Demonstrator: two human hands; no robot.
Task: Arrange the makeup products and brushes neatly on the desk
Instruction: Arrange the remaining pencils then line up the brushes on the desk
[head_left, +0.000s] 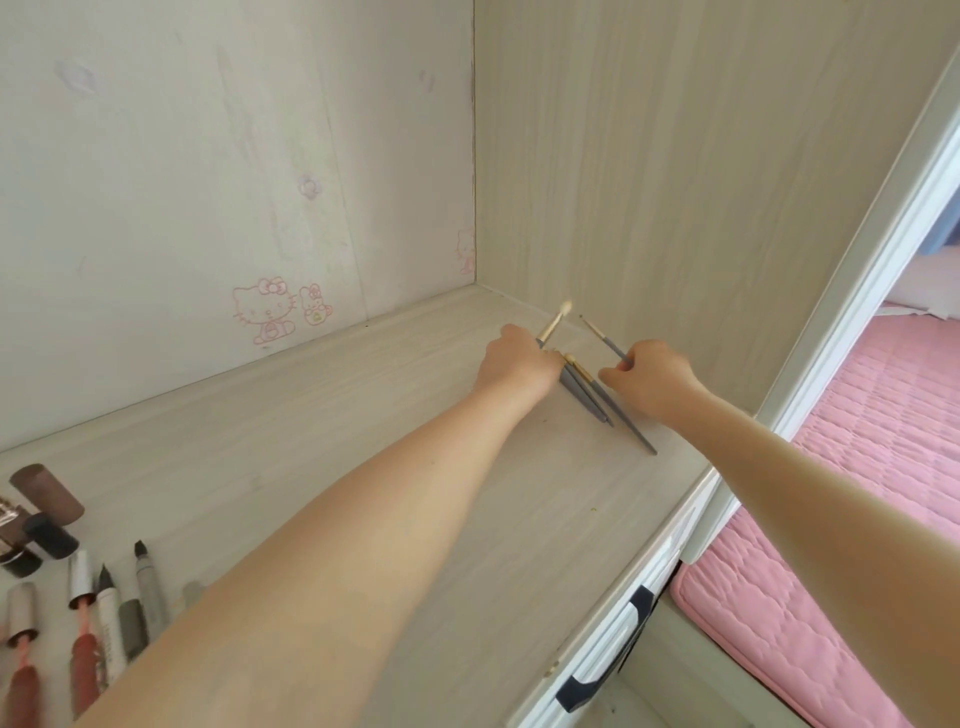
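Grouping gray-handled brushes (587, 397) at far-right corner of surface (363, 415); they lie fanned btwn hands. L hand (514, 364) grips cream-tipped brush (557, 319), fingers curled round handle. R hand (652, 379) pinches thin brush (602, 338). Next, prob.: lay both parallel w/ the rest, tips aligned.

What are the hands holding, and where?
Each holds a makeup brush by its handle: the left hand the fluffy brush, the right hand the thin brush.
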